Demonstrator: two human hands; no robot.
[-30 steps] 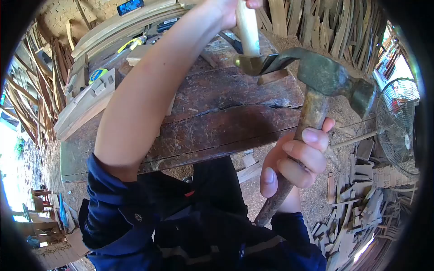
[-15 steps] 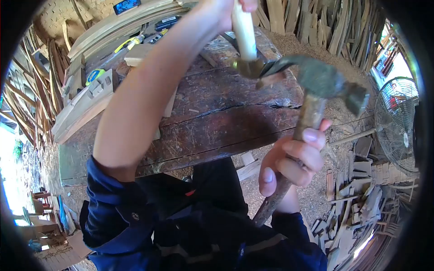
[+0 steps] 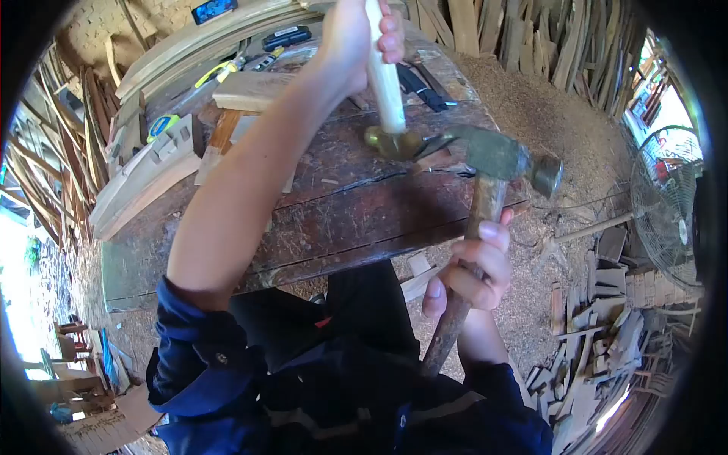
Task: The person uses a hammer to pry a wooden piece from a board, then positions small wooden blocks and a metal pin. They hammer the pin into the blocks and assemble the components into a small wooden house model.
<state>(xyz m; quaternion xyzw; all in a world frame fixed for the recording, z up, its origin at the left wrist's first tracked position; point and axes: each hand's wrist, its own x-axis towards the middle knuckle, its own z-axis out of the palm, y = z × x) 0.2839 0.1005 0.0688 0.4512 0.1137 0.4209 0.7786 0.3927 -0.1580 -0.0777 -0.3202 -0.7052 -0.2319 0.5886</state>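
My left hand [image 3: 353, 42] is closed around the pale wooden handle of a brass-headed hammer [image 3: 391, 102], which hangs head down over the worn workbench [image 3: 326, 220]. In my right hand [image 3: 481, 269] is a claw hammer [image 3: 489, 155], gripped by its darker wooden handle with the head up. Its claw points left and overlaps the brass head in this view. The striking face of the claw hammer points right, past the bench edge.
A tape measure [image 3: 161, 127] and a shaped wooden piece [image 3: 148, 178] lie on the left of the bench. Behind my left arm are a wood block [image 3: 250, 91] and a black case [image 3: 287, 37]. A fan [image 3: 671, 205] stands at right, near heaped wood offcuts [image 3: 607, 334].
Both hammers have shifted left together. The brass-headed hammer has also come lower, and its claw hammer neighbour stays against it in view. Both hands keep their grip.
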